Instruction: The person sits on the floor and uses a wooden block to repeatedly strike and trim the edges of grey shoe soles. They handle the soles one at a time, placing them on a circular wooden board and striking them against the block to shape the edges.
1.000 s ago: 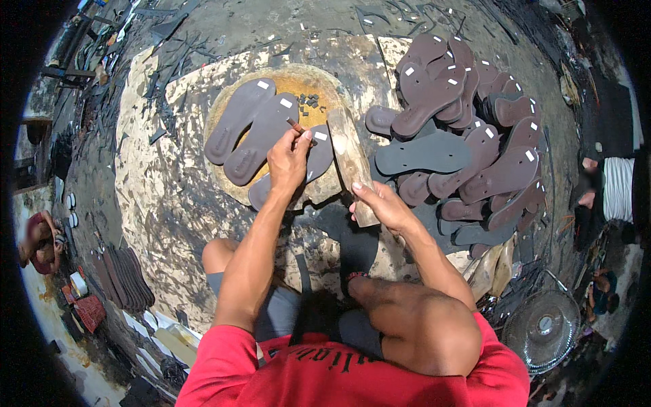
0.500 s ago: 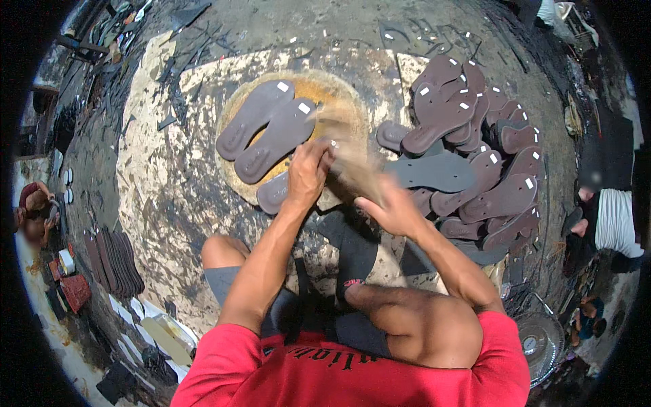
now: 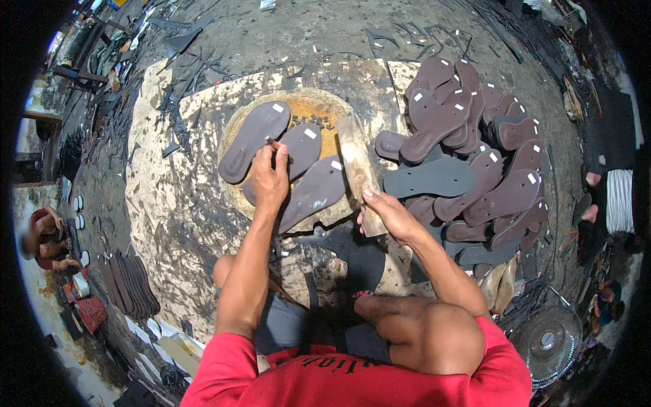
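Three brown sandal soles lie side by side on a round, yellowish-topped block: a left sole (image 3: 254, 139), a middle sole (image 3: 303, 148) and a right sole (image 3: 315, 193). Each has a small white sticker at the toe. My left hand (image 3: 271, 178) is over the middle sole, pinching a short, thin punch-like tool (image 3: 273, 143) near the left sole's edge. Whether its tip touches a sole, I cannot tell. Wrapped round the lower end of a flat wooden bar (image 3: 354, 152), my right hand (image 3: 393, 216) is just right of the right sole.
A large heap of brown soles (image 3: 488, 180), with a grey sole (image 3: 430, 178) on its near side, lies to the right. More soles (image 3: 129, 285) stand in a row at left. A fan (image 3: 548, 342) is at lower right. Another person (image 3: 47, 234) sits far left.
My left hand has moved left with the tool, away from the right sole's toe. The wooden bar, blurred and close to that hand before, is now steady and apart from it.
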Motion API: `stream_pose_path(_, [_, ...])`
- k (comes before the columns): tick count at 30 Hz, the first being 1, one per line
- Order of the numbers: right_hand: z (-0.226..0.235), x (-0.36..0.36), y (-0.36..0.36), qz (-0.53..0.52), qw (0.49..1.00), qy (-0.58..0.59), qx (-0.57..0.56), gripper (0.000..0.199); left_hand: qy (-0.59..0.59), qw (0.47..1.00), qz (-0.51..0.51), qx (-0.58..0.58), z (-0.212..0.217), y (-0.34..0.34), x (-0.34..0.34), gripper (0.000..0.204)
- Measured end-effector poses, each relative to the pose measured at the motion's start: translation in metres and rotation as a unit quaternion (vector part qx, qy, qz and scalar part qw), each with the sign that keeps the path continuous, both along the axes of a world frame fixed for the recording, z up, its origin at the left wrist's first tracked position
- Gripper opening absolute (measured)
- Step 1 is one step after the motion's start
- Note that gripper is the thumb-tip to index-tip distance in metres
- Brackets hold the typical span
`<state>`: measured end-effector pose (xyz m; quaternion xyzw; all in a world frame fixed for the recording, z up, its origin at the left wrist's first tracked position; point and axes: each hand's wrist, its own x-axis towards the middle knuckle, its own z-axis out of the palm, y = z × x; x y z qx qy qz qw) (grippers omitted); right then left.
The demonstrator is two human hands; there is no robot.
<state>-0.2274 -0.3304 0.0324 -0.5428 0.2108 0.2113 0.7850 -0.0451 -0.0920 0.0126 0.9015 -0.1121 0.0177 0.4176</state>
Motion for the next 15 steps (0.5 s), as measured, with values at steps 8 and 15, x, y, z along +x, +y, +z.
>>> stream_pose_path(8, [0.027,0.006,-0.011,-0.057,0.998,0.026,-0.026,0.052,0.073,0.979,-0.004,-0.192,0.003,-0.030,0.009,0.031])
stream_pose_path(15, [0.037,0.012,-0.013,-0.043,0.999,0.023,-0.009,0.051,0.117,0.973,0.053,-0.193,-0.006,-0.035,0.016,0.032])
